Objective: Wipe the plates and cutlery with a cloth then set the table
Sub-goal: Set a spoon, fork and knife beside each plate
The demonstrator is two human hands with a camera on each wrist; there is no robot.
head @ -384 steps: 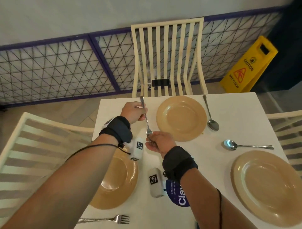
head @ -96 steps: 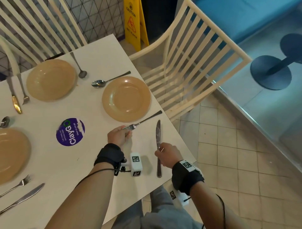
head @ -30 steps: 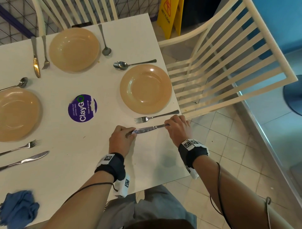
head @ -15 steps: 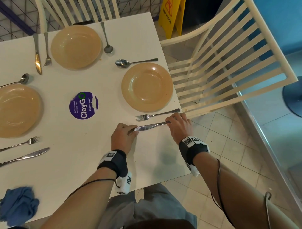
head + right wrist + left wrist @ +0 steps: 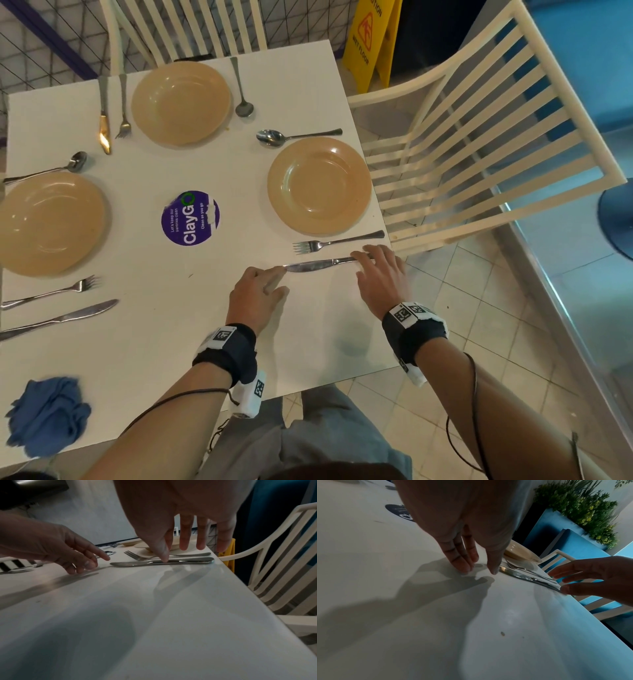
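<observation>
Steel knife (image 5: 320, 265): stiff, thin, slippery; lift by handle.
Left hand (image 5: 255, 296): relaxed, empty.
Right hand (image 5: 382, 274): fingers straight, thumb touching handle.

The left plate (image 5: 48, 222), spoon (image 5: 48, 168), fork (image 5: 51, 293) and knife (image 5: 61, 318) run off the head view's left edge; the sticker's (image 5: 190, 218) small print is unreadable.

The knife (image 5: 161, 562) is laid flat beside the fork (image 5: 164, 556), touched by the right hand (image 5: 180, 513) at its thumb tip; the left hand (image 5: 56, 550) is spread just off the blade tip.
</observation>
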